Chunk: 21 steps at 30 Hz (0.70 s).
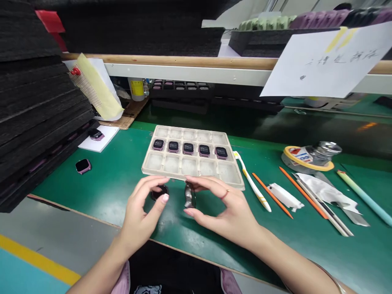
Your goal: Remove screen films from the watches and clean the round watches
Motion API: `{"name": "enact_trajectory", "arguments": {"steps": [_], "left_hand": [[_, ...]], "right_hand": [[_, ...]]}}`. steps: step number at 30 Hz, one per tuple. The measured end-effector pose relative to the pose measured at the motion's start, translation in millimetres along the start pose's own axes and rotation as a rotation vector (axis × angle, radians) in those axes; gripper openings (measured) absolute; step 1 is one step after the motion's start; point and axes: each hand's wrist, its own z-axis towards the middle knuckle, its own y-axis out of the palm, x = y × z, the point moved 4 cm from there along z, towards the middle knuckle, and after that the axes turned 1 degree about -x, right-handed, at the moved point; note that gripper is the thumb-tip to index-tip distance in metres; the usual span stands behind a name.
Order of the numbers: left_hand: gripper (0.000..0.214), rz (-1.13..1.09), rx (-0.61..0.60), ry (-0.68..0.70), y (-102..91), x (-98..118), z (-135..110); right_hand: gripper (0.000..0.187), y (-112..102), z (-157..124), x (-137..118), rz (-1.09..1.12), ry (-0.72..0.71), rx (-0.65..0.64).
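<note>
My left hand [143,208] pinches a small dark round part [159,192] between thumb and fingers, just above the green mat. My right hand [220,208], with a ring on one finger, grips a small watch body [189,196] edge-on between thumb and fingertips. Both hands hover right in front of a beige compartment tray [153,161]. Several purple watch bodies with black screens, such as [188,148], fill the tray's middle row. The tray's front and back rows hold nothing.
A loose purple watch body [83,165] lies on the mat at left, another [96,134] on a white card. Black foam trays [33,110] are stacked at left. To the right lie a toothbrush [251,181], orange sticks [271,195], a tape roll [306,159] and wrappers.
</note>
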Motion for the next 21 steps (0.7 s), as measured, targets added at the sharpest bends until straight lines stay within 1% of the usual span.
{"name": "enact_trajectory", "arguments": {"steps": [1, 3, 5, 6, 8, 11, 16, 21], "left_hand": [[0.032, -0.143, -0.062, -0.063, 8.3, 2, 0], [0.043, -0.399, -0.253, -0.210, 28.5, 6, 1], [0.051, -0.573, -0.407, -0.304, 44.7, 11, 1], [0.052, -0.625, -0.445, -0.330, 49.6, 12, 2], [0.051, -0.679, -0.455, -0.360, 53.9, 13, 4], [0.048, -0.703, -0.428, -0.384, 53.4, 12, 7], [0.047, -0.715, -0.416, -0.399, 50.7, 13, 5], [0.045, -0.682, -0.406, -0.385, 46.8, 15, 2]], "right_hand": [[0.054, -1, -1, -3, 0.054, 0.004, 0.028], [0.059, -3, -4, -8, 0.117, 0.004, 0.054], [0.064, -4, -8, -9, 0.146, 0.013, 0.067], [0.067, -4, -9, -9, 0.164, 0.027, 0.073], [0.073, -5, -13, -8, 0.213, 0.063, 0.081], [0.077, -6, -15, -8, 0.264, 0.091, 0.094], [0.079, -7, -14, -10, 0.268, 0.066, 0.099], [0.078, -6, -16, -13, 0.200, 0.009, 0.081]]}}
